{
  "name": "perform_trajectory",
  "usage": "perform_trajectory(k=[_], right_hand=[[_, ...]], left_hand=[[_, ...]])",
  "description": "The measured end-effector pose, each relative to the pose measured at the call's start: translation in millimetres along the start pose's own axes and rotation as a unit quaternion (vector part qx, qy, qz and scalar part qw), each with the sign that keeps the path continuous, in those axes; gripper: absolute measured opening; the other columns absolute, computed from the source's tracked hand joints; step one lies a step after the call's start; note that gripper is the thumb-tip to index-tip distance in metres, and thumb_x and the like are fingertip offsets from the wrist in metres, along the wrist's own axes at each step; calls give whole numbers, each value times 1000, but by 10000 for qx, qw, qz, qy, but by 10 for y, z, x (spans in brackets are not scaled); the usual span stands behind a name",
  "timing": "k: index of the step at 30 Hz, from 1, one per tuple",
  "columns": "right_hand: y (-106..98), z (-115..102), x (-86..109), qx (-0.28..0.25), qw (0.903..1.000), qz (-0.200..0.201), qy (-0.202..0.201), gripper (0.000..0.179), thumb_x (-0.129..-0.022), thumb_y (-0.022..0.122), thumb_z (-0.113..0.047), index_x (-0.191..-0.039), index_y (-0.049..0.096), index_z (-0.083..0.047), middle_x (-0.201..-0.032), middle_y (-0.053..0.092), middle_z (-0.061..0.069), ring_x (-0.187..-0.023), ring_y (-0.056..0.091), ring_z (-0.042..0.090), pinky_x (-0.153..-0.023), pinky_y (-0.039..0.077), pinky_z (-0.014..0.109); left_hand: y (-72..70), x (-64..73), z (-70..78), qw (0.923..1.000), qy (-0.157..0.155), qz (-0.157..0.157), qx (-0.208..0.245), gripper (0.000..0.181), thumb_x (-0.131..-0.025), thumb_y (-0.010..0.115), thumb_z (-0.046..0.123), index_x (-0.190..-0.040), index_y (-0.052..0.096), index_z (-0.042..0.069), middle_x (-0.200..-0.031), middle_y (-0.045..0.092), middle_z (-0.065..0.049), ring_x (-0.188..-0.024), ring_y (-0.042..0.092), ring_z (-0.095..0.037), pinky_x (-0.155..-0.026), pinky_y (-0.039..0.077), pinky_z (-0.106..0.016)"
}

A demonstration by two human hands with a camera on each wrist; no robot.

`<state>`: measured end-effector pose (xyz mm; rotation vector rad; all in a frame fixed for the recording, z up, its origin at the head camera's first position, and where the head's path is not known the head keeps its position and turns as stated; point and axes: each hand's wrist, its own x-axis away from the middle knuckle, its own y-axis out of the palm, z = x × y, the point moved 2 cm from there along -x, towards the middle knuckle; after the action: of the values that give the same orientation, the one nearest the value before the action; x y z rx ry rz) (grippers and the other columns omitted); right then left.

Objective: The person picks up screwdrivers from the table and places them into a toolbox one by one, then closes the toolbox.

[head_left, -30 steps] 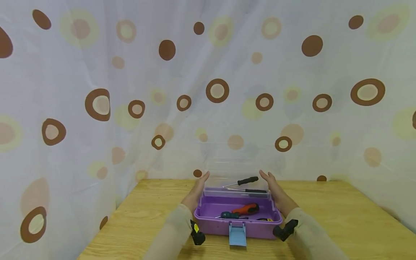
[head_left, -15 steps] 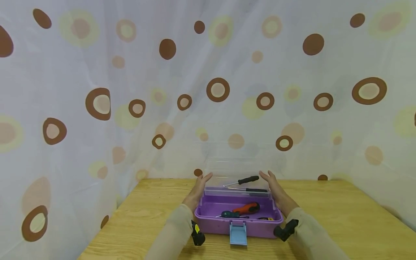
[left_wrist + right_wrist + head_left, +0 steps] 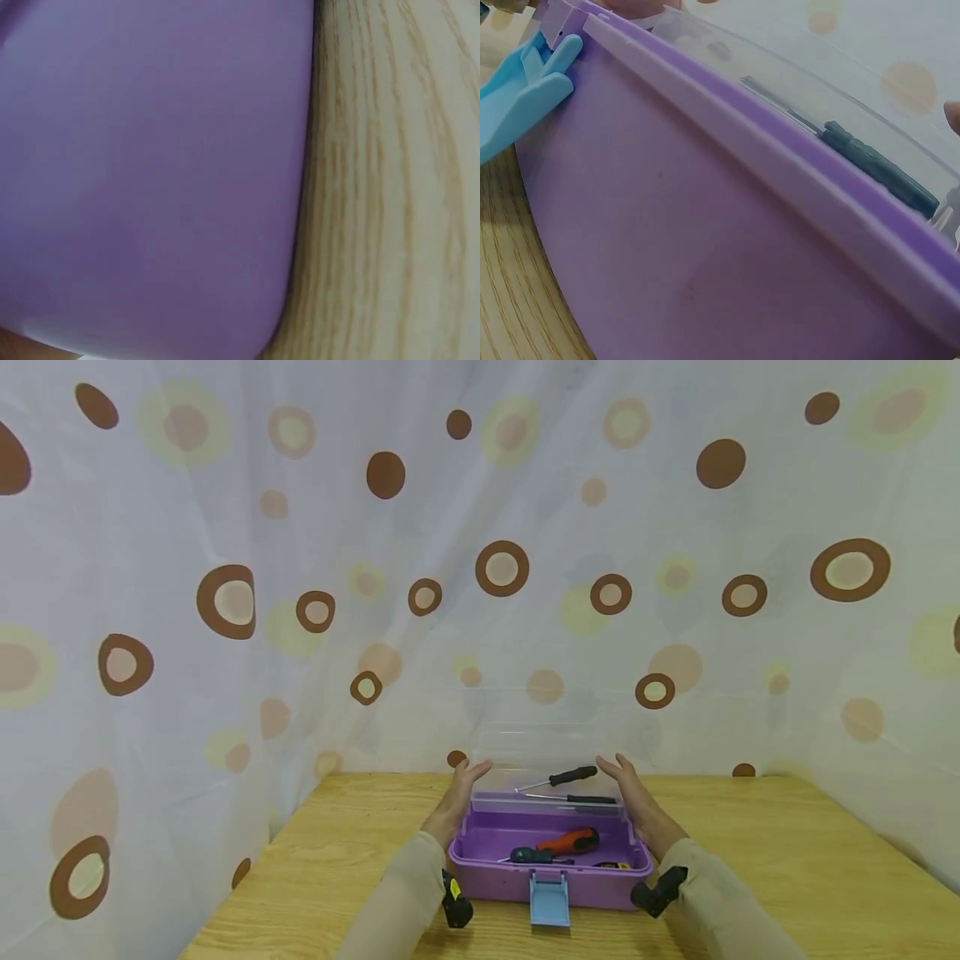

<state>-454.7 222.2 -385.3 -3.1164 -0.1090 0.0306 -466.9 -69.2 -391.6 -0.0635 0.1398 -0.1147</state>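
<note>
A purple toolbox (image 3: 510, 881) stands on the table with its clear lid (image 3: 540, 739) raised at the back and its blue latch (image 3: 550, 902) hanging down in front. My left hand (image 3: 452, 800) is along the box's left side, fingers extended toward the lid. On the right side my right hand (image 3: 643, 802) mirrors it, fingers extended and thumb apart. Inside the box lie a red-and-black screwdriver (image 3: 572, 841), a dark green screwdriver (image 3: 529, 856) and a partly hidden black-and-yellow item (image 3: 612, 866). Two black-handled screwdrivers, one tilted (image 3: 573, 776) and one flat (image 3: 591, 800), show at the lid.
The wooden table (image 3: 360, 852) extends to both sides of the box. Behind it hangs a white curtain (image 3: 420, 527) with brown and yellow circles. In the right wrist view the box's front wall (image 3: 667, 195) fills most of the picture.
The fingers of my left hand have shifted slightly inward toward the lid. My right hand, the box and the screwdrivers stay practically still.
</note>
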Motion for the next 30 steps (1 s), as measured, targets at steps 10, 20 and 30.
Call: perform_trajectory(k=[10,20,30], right_hand=[[-19,18,24,-115,9997,-179,-117,95,-105,38,-64,-163,-21,-18,-165,-26,23,-151,-19,46,-118,1,67],[-15,10,59,-1042,9938,-356,-169,89,-104,35,-66,-162,-23,-30,-165,-24,24,-151,-7,47,-117,15,66],[-11,40,83,-1358,9903,-285,-118,88,-102,34,-71,-164,-14,-31,-169,-2,19,-150,11,43,-112,32,55]], left_hand=[[-17,7,-2,9998,179,17,3,103,-97,56,62,-164,8,1,-167,5,-30,-152,5,-49,-116,3,-70],[-62,16,12,9993,352,70,104,104,-99,48,69,-164,5,-1,-169,2,-24,-154,0,-45,-118,0,-66],[-56,10,9,9977,596,47,309,89,-106,35,60,-163,3,-1,-168,2,-28,-151,9,-51,-119,5,-66]])
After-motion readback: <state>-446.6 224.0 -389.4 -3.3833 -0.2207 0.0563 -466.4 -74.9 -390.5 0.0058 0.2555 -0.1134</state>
